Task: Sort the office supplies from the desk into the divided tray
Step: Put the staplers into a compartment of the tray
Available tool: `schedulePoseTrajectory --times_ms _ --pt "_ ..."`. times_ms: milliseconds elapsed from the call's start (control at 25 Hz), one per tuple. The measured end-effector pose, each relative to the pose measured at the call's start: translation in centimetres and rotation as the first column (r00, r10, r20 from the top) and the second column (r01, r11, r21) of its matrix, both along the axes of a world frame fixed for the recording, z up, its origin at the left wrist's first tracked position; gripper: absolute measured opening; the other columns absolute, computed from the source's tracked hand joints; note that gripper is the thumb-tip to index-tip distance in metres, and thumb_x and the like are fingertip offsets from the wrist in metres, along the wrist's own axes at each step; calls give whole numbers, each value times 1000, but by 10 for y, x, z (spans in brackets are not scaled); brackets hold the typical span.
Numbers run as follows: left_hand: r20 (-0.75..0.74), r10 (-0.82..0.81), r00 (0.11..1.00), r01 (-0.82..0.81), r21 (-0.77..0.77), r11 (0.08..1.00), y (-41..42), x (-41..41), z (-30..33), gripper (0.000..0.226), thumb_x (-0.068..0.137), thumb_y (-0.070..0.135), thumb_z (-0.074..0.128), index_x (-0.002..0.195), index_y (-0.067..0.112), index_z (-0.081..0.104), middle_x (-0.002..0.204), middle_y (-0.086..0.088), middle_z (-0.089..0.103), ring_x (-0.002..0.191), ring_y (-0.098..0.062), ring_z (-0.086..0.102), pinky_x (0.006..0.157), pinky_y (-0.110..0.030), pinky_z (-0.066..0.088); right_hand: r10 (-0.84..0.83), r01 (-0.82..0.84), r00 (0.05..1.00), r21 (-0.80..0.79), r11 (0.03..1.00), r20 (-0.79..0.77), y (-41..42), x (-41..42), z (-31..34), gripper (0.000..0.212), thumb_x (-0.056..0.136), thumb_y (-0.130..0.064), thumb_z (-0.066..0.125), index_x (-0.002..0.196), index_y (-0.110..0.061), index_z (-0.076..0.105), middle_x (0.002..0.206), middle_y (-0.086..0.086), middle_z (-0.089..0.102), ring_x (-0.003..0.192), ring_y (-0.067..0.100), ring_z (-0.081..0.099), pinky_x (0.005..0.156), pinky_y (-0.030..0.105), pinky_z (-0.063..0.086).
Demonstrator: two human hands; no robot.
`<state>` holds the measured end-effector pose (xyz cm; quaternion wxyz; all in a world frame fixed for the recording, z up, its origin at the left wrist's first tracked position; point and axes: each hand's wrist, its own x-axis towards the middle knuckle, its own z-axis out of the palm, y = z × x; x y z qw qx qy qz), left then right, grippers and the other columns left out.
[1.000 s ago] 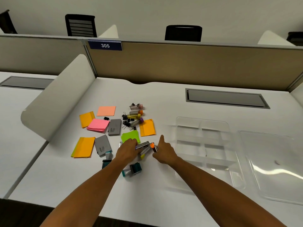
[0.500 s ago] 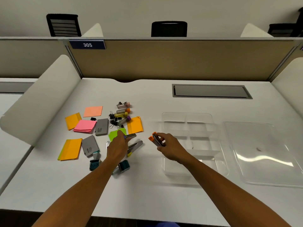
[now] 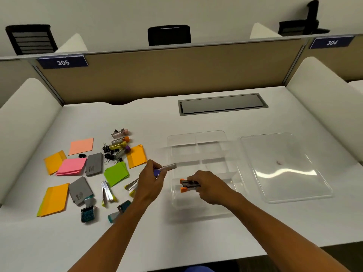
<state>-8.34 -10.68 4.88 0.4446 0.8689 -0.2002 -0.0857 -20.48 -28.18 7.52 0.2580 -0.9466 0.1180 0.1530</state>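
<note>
A clear divided tray (image 3: 198, 134) stands on the white desk, right of the pile of supplies. My right hand (image 3: 210, 186) grips an orange-tipped stapler (image 3: 185, 185) over the tray's large near compartment. My left hand (image 3: 151, 180) holds a silver stapler with a purple end (image 3: 167, 167) just left of the tray's edge. Left on the desk lie a yellow-ended stapler (image 3: 107, 193), another (image 3: 132, 187) half hidden under my left hand, sticky-note pads (image 3: 71, 166), grey boxes (image 3: 94, 164), binder clips (image 3: 108, 154) and more staplers (image 3: 119, 140).
The tray's clear lid (image 3: 284, 165) lies flat to the right of it. Teal-capped small items (image 3: 88, 213) sit near the front left. A grey cable hatch (image 3: 222, 104) is set in the desk behind, and white curved dividers (image 3: 322, 99) wall both sides.
My right hand carried the orange-tipped stapler from the pile rightward over the tray. My left hand lifted the silver stapler and moved it toward the tray. The camera swung right.
</note>
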Motion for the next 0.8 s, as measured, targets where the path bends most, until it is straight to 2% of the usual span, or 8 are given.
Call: schedulePoseTrajectory --times_ms 120,240,360,480,640,800 --pt "-13 -149 989 149 55 987 -20 -19 0 14 91 24 62 100 18 53 93 5 58 81 -9 55 69 -13 44 -4 3 1000 -79 997 -12 1 -13 -8 32 94 -13 60 124 -22 66 117 4 68 103 26 64 90 35 52" --pt "-42 -270 962 273 129 953 -35 -29 -6 28 91 17 62 119 15 57 115 2 58 99 -7 55 81 -9 42 -8 12 1000 -121 993 29 5 -21 -15 33 94 -21 63 127 -28 65 120 2 70 102 24 64 94 32 47" --pt "-91 -325 941 338 236 911 -43 -32 -13 39 91 17 62 130 14 55 125 -1 55 111 -14 55 92 -16 41 -48 58 995 -122 991 89 10 -28 -20 36 95 -21 63 129 -32 64 120 2 67 109 24 53 95 32 42" --pt "-95 -361 928 369 374 851 -48 -32 -18 40 92 19 59 132 19 55 130 -1 56 118 -18 51 104 -31 41 -47 67 991 -166 984 123 13 -29 -24 33 95 -19 61 126 -32 66 115 0 67 109 25 46 94 33 35" --pt "-41 -373 927 338 522 783 -54 -32 -21 38 92 28 59 130 25 57 131 4 59 123 -20 46 103 -36 33 -45 64 993 -175 982 110 12 -29 -28 28 96 -21 59 122 -29 67 110 1 69 108 25 47 95 35 34" --pt "5 -410 912 339 555 760 -56 -37 -21 34 92 31 60 125 25 62 124 4 63 118 -19 47 100 -33 38 -15 31 996 -188 982 84 12 -27 -29 26 96 -18 59 119 -24 68 113 2 69 111 25 48 99 38 36"
